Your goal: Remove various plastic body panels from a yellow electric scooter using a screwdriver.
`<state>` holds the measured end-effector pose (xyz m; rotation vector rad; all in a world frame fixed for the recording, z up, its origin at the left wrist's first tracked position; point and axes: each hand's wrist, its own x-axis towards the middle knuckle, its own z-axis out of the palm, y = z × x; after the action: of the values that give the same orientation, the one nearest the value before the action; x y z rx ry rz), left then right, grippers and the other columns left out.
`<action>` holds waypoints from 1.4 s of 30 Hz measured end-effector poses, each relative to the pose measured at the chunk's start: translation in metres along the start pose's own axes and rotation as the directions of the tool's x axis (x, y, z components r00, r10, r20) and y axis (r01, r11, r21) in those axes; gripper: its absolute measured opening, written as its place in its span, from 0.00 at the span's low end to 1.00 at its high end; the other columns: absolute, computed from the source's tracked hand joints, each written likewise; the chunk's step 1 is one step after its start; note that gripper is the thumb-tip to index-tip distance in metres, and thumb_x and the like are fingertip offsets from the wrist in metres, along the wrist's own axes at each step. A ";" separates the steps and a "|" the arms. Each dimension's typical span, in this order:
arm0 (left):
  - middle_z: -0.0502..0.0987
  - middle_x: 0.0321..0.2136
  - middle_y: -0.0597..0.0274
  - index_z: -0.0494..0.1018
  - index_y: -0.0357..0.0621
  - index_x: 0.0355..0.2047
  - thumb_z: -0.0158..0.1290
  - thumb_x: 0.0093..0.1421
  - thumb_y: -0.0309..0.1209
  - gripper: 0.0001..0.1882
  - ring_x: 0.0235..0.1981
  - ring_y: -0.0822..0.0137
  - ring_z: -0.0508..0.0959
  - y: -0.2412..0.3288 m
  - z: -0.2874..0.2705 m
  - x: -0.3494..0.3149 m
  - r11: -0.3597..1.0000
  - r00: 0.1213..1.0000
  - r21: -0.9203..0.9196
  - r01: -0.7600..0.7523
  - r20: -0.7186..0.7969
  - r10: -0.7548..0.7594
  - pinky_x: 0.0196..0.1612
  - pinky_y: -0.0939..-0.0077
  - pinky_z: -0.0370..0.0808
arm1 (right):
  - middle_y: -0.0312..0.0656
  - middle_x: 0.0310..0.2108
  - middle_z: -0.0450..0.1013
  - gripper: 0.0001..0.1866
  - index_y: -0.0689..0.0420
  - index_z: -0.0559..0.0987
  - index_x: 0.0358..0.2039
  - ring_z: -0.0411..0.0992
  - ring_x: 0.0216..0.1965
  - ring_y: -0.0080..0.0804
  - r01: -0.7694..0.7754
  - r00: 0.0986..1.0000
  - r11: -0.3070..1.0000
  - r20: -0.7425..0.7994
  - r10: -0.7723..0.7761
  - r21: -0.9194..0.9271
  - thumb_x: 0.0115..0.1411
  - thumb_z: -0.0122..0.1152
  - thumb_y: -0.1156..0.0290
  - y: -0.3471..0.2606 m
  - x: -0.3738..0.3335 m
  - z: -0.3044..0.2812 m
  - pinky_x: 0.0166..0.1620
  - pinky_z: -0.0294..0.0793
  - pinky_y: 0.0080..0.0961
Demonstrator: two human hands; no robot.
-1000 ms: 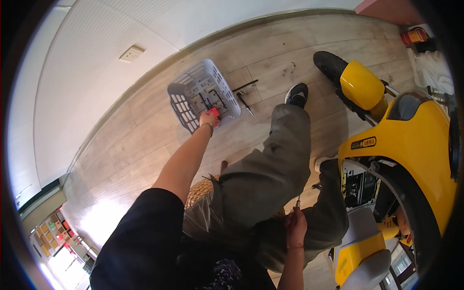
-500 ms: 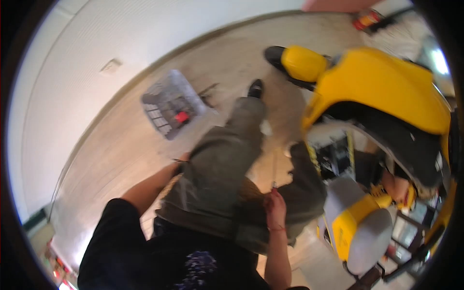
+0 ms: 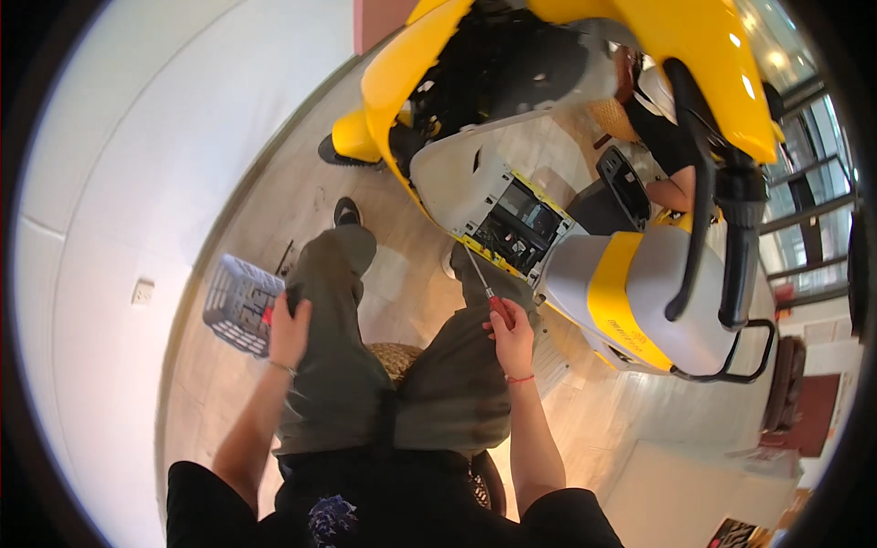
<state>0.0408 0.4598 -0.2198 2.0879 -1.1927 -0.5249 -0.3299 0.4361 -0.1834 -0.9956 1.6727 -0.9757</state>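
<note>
My right hand (image 3: 513, 340) is closed around the red handle of a screwdriver (image 3: 498, 307). Its thin shaft points up and away, with the tip close to the near edge of an uncovered compartment (image 3: 519, 226) in the footboard of a yellow and grey scooter (image 3: 614, 274). Dark parts and wiring show inside that compartment. Over my left thigh, beside the basket, my left hand (image 3: 289, 331) has its fingers stretched out and apart, with nothing seen in it.
A grey plastic basket (image 3: 239, 297) with a red item inside stands on the floor at left, by the wall. Beyond the scooter, another person's arm (image 3: 674, 190) reaches near a dark open case (image 3: 625, 187). The scooter's handlebar grip (image 3: 738, 247) juts in at right.
My view has swung right, bringing the scooter nearer the middle. The screwdriver has come up to the compartment's edge. My left hand, earlier mostly hidden beside my leg, now shows over the thigh.
</note>
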 end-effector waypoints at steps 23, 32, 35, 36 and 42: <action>0.65 0.40 0.58 0.58 0.34 0.48 0.47 0.61 0.34 0.20 0.44 0.63 0.67 0.480 0.014 -0.122 0.195 0.356 -0.598 0.778 0.674 0.647 0.54 0.62 0.63 | 0.38 0.41 0.75 0.09 0.55 0.73 0.33 0.75 0.28 0.34 0.416 0.779 0.814 -0.303 -0.549 -0.405 0.49 0.59 0.72 0.059 -0.016 -0.018 0.30 0.74 0.28; 0.67 0.18 0.52 0.51 0.43 0.39 0.43 0.63 0.24 0.11 0.13 0.63 0.70 0.382 -0.152 -0.037 0.205 0.551 -0.869 0.451 0.452 0.702 0.12 0.77 0.71 | 0.39 0.36 0.76 0.09 0.55 0.73 0.32 0.75 0.25 0.34 0.340 0.855 0.887 -0.291 -0.430 -0.312 0.48 0.59 0.73 0.036 0.000 -0.016 0.29 0.74 0.28; 0.66 0.15 0.53 0.55 0.39 0.36 0.44 0.64 0.28 0.08 0.10 0.63 0.68 0.385 -0.163 -0.018 0.334 0.564 -0.843 0.421 0.532 0.631 0.10 0.74 0.69 | 0.39 0.31 0.77 0.09 0.54 0.74 0.32 0.75 0.24 0.34 0.232 0.915 0.942 -0.274 -0.295 -0.242 0.48 0.59 0.73 0.034 0.011 -0.003 0.28 0.74 0.27; 0.66 0.15 0.53 0.55 0.39 0.36 0.44 0.64 0.28 0.08 0.10 0.63 0.68 0.382 -0.163 -0.014 0.340 0.573 -0.845 0.412 0.531 0.625 0.10 0.74 0.69 | 0.39 0.29 0.77 0.09 0.54 0.74 0.32 0.75 0.24 0.35 0.232 0.928 0.964 -0.268 -0.259 -0.131 0.48 0.60 0.72 0.031 0.017 0.009 0.28 0.73 0.27; 0.67 0.07 0.55 0.57 0.35 0.31 0.47 0.61 0.27 0.10 0.02 0.65 0.67 0.373 -0.158 0.008 0.286 0.450 -0.810 0.512 0.537 0.714 0.03 0.79 0.67 | 0.39 0.23 0.74 0.08 0.55 0.75 0.32 0.74 0.24 0.37 0.085 0.996 0.991 -0.048 -0.081 0.103 0.50 0.60 0.72 0.035 0.044 0.041 0.29 0.73 0.30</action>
<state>-0.0788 0.3741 0.1577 0.3708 -0.9838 -1.9225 -0.3084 0.4016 -0.2395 -0.9864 1.6095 -1.1362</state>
